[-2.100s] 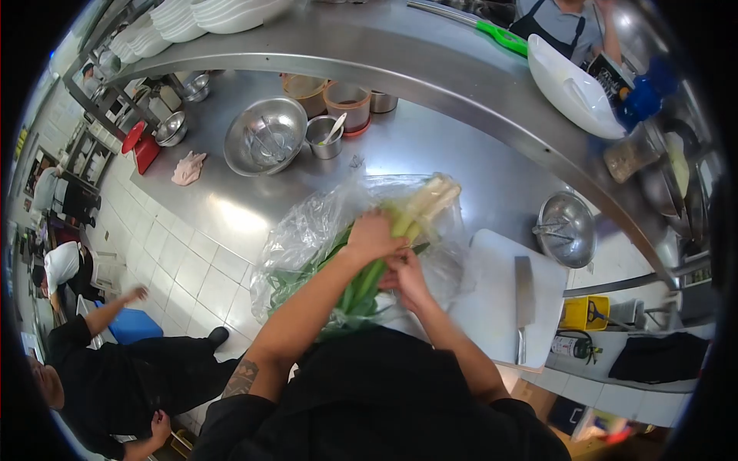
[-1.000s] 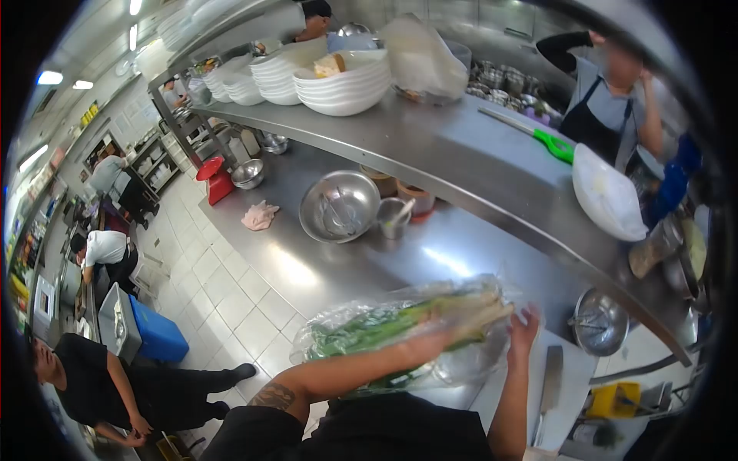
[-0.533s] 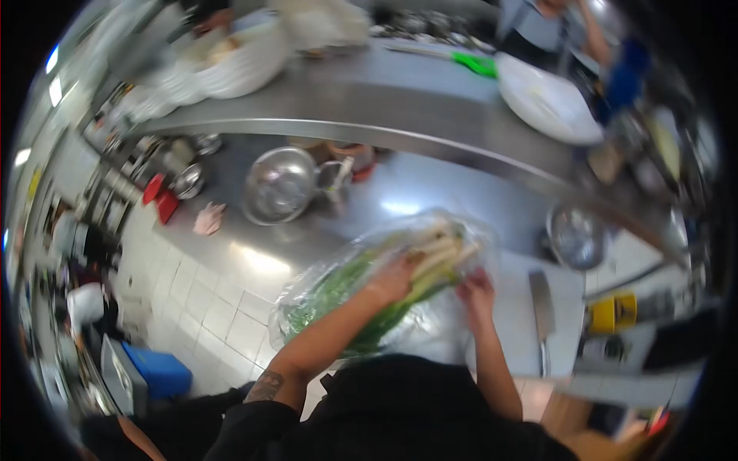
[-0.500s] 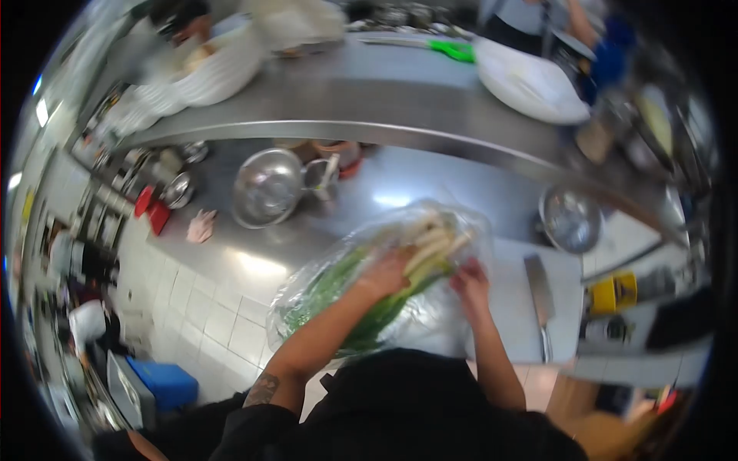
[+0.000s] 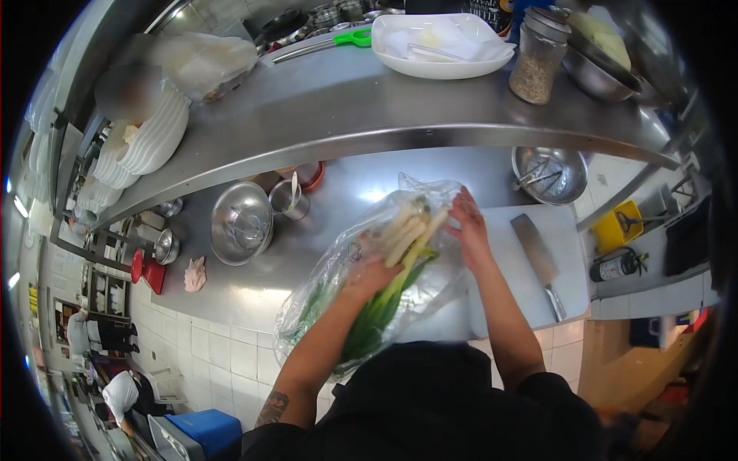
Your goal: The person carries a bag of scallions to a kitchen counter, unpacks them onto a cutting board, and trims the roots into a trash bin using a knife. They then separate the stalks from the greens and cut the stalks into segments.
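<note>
A large clear plastic bag (image 5: pixel 338 253) lies on the steel counter with leeks (image 5: pixel 403 238) in it, white stems toward the back and green leaves toward me. My left hand (image 5: pixel 370 273) reaches in at the bag's left side, with its fingers closed around the leeks; the film partly covers the fingertips. At the bag's right edge is my right hand (image 5: pixel 470 230), fingers stretched out and thumb apart, touching the film. To its right, a cleaver (image 5: pixel 536 257) lies on the white cutting board (image 5: pixel 500 300).
Steel bowls stand left (image 5: pixel 242 223) and right (image 5: pixel 550 175). Beside the left bowl is a metal cup (image 5: pixel 289 201) with a utensil. A steel shelf (image 5: pixel 323 100) crosses above, carrying a white dish (image 5: pixel 438 65), a jar (image 5: pixel 536 65) and stacked bowls (image 5: pixel 157 134). Another person (image 5: pixel 123 396) is at far left.
The view has shifted, showing more of the right side. My right hand has gone from pinched fingers low at the bag's edge to stretched fingers higher up. My left hand stays on the leeks.
</note>
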